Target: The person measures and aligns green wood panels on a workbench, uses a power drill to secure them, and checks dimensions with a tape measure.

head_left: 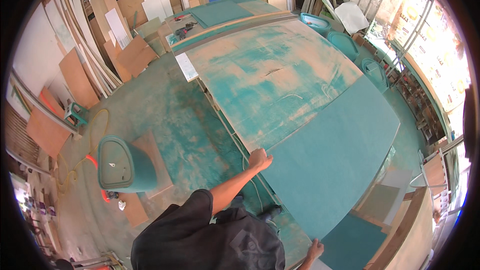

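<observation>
A large flat teal board (332, 155) lies at a slant over the near right part of the worktable, its far edge resting across the paint-stained tabletop (270, 77). My left hand (261, 160) is closed round the board's left corner, thumb on the upper face. Lower down, my right hand (315, 250) grips the near corner, fingers curled at the edge. The fingers under the board are hidden from both hands' tops. Below the board's near right side, a darker teal panel (352, 242) shows.
A teal tub-shaped piece (117, 165) stands on the floor at left, near a yellow hose (102, 120). At the table's far end lie another teal panel (222, 15) and a power tool (185, 31). Wood sheets (80, 77) lean at left; teal tubs (342, 45) stand at right.
</observation>
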Demonstrator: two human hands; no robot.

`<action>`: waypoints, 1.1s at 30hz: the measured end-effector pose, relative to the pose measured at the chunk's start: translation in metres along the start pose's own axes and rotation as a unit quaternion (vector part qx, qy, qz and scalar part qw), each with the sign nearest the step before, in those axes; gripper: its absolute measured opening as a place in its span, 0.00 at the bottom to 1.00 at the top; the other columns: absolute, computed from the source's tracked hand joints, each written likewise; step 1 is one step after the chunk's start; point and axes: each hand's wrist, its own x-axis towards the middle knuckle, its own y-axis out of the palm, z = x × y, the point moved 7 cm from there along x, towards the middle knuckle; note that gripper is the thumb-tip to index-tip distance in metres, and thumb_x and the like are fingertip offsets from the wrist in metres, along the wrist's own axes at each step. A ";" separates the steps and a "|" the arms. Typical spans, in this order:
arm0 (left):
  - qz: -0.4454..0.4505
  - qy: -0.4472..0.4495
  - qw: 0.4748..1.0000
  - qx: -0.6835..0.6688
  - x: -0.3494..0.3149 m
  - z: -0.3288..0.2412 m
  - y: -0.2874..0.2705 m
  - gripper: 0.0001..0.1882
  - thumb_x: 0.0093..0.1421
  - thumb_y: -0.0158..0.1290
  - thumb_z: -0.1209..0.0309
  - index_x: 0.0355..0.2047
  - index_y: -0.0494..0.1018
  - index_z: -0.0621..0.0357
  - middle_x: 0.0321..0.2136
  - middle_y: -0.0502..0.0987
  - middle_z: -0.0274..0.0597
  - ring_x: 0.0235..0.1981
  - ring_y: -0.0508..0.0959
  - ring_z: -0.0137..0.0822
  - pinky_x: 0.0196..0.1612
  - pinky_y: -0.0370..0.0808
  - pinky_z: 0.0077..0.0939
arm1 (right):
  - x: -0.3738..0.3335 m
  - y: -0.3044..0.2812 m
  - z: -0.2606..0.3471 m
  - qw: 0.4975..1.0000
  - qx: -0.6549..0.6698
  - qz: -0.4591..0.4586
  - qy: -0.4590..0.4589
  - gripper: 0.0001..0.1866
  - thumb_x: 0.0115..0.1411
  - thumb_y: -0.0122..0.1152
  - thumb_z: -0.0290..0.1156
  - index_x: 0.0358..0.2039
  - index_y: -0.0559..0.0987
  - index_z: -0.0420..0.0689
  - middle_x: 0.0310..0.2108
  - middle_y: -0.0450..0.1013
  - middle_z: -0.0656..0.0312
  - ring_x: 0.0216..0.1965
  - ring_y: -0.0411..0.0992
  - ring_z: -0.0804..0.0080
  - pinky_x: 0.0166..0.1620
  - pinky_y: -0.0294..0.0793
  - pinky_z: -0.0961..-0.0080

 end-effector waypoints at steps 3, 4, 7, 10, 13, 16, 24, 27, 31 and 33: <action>-0.008 0.019 1.000 0.013 0.004 0.003 0.002 0.24 0.56 0.56 0.58 0.14 0.73 0.68 0.18 0.76 0.57 0.24 0.80 0.55 0.28 0.75 0.50 | 0.001 0.002 -0.005 1.000 0.023 0.008 -0.010 0.19 0.59 0.66 0.38 0.24 0.75 0.33 0.21 0.73 0.56 0.25 0.69 0.69 0.31 0.70 0.65; -0.017 0.028 0.999 0.009 0.000 0.000 0.008 0.24 0.56 0.55 0.58 0.15 0.74 0.68 0.18 0.77 0.58 0.25 0.80 0.55 0.29 0.75 0.51 | -0.002 -0.001 -0.012 0.999 0.044 0.010 -0.008 0.19 0.59 0.66 0.38 0.24 0.75 0.33 0.21 0.74 0.56 0.25 0.70 0.68 0.31 0.70 0.65; -0.056 0.045 0.997 -0.023 -0.001 0.003 0.008 0.21 0.53 0.55 0.59 0.15 0.74 0.66 0.20 0.77 0.59 0.26 0.80 0.58 0.30 0.75 0.51 | -0.001 0.002 -0.023 0.999 0.031 0.019 0.005 0.20 0.59 0.66 0.41 0.24 0.76 0.34 0.21 0.74 0.56 0.25 0.71 0.69 0.31 0.71 0.67; -0.081 0.076 0.992 -0.058 -0.001 0.017 0.001 0.18 0.52 0.56 0.58 0.22 0.77 0.65 0.22 0.78 0.58 0.29 0.81 0.57 0.33 0.76 0.49 | 0.005 0.003 -0.024 1.000 -0.012 0.000 -0.009 0.21 0.60 0.67 0.42 0.23 0.75 0.36 0.21 0.75 0.57 0.24 0.72 0.71 0.31 0.72 0.70; -0.043 0.091 0.990 -0.099 -0.007 0.021 0.002 0.17 0.55 0.57 0.60 0.29 0.78 0.66 0.28 0.80 0.58 0.33 0.81 0.56 0.37 0.76 0.46 | 0.002 0.005 -0.036 0.998 0.051 0.011 0.030 0.20 0.60 0.67 0.44 0.27 0.75 0.38 0.23 0.75 0.60 0.21 0.70 0.75 0.24 0.69 0.75; -0.052 0.119 0.987 -0.096 -0.015 0.019 0.003 0.17 0.57 0.57 0.61 0.33 0.79 0.68 0.31 0.81 0.56 0.36 0.81 0.55 0.41 0.77 0.44 | -0.016 0.021 -0.032 0.953 0.234 0.063 0.180 0.18 0.62 0.65 0.45 0.36 0.73 0.43 0.25 0.74 0.64 0.16 0.63 0.83 0.15 0.59 0.82; -0.022 0.138 0.988 -0.063 -0.028 0.008 0.004 0.14 0.58 0.57 0.64 0.36 0.78 0.65 0.40 0.81 0.52 0.46 0.79 0.53 0.48 0.74 0.44 | -0.036 0.023 -0.016 0.880 0.399 0.034 0.254 0.14 0.65 0.62 0.42 0.41 0.71 0.47 0.29 0.73 0.65 0.17 0.62 0.83 0.15 0.58 0.85; -0.092 0.176 0.980 -0.031 -0.029 0.026 0.001 0.13 0.57 0.58 0.66 0.36 0.76 0.63 0.42 0.80 0.51 0.47 0.77 0.53 0.51 0.73 0.44 | -0.038 0.029 0.000 0.861 0.435 0.034 0.263 0.14 0.66 0.61 0.42 0.43 0.72 0.49 0.30 0.73 0.65 0.18 0.62 0.83 0.16 0.58 0.86; -0.080 0.168 0.977 -0.100 -0.034 0.023 0.013 0.12 0.57 0.57 0.67 0.39 0.75 0.61 0.43 0.77 0.51 0.50 0.73 0.53 0.55 0.70 0.42 | -0.052 0.040 -0.017 0.850 0.461 0.026 0.254 0.15 0.67 0.58 0.43 0.47 0.72 0.48 0.32 0.73 0.65 0.18 0.61 0.84 0.16 0.57 0.87; -0.070 0.111 0.984 -0.121 -0.039 0.019 0.011 0.13 0.60 0.56 0.65 0.39 0.75 0.63 0.44 0.76 0.53 0.52 0.72 0.52 0.58 0.68 0.42 | -0.061 0.035 -0.024 0.862 0.443 0.003 0.247 0.15 0.68 0.56 0.43 0.47 0.72 0.46 0.32 0.73 0.65 0.18 0.60 0.85 0.15 0.56 0.87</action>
